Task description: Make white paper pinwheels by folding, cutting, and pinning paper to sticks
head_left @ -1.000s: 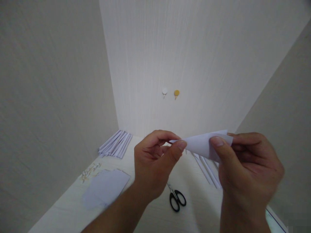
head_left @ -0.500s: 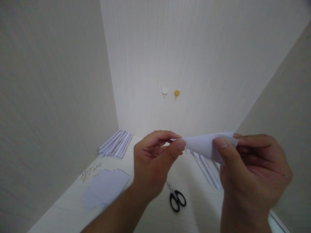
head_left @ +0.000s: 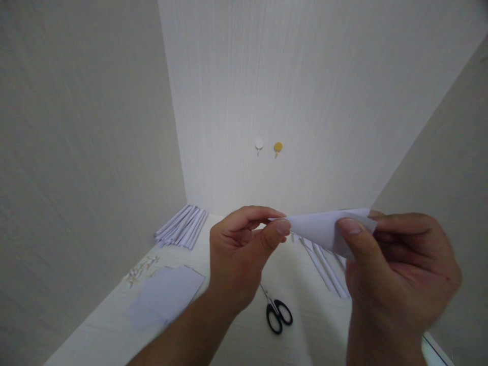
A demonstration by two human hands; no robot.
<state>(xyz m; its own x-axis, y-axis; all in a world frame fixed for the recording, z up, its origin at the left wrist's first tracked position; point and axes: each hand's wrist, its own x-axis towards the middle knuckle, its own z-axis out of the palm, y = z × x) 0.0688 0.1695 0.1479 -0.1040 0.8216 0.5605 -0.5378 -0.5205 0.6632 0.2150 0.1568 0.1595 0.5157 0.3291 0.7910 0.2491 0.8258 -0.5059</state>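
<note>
Pinching the narrow tip of a paper cone [head_left: 316, 231], the left hand [head_left: 238, 262] faces the right hand [head_left: 404, 274], whose grip pinches the wide end; both hold it above the counter [head_left: 312, 325], where scissors [head_left: 276, 309] lie.

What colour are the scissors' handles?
The scissors' handles are black, best seen in the head view, below the hands.

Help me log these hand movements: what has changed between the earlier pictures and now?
The right hand has shifted slightly rightward, and the wide end of the curled paper with it. Nothing was taken up or let go: the left hand pinches the narrow end in about the same place. The scissors, the flat sheets and the pile of paper tubes on the left lie as before.
</note>
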